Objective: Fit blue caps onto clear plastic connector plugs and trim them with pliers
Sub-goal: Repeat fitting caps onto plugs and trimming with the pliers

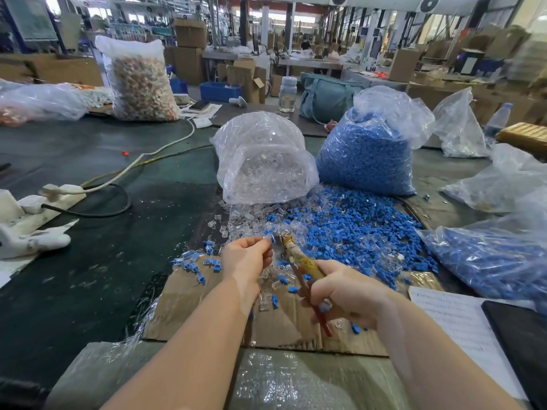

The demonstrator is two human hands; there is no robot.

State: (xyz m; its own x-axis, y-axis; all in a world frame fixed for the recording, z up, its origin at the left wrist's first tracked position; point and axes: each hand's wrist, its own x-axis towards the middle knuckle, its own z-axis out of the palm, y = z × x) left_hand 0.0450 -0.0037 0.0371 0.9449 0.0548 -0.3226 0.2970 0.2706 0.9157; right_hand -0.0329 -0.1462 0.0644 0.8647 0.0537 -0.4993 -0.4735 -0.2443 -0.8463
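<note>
- The place is a big factory hall with cardboard boxes far behind; near us a dark green worktop (88, 179) carries a flat brown cardboard sheet (284, 324) under the hands.
- The left hand (247, 261) pinches a small clear plastic connector plug with a blue cap (270, 238) at the fingertips, just above the loose heap.
- The right hand (340, 294) is curled around the red and yellow handles of the worn pliers (302, 263); their nose touches the pinched piece. I cannot tell if the jaws are closed.
- Risk: the piece is tiny, so the pliers may bite too deep or catch a fingertip, because the fingers are right beside the nose.
- Risk: a weak pinch may let the piece fly into the mixed heap of loose blue caps (355, 232) and clear plugs (245, 220), where it is hard to find.
- Risk: trimmed bits may fall among the finished pieces (195, 261) at the near left and mix with them.
- The open clear bag of plugs (263, 161) leans toward the heap and could spill more.
</note>
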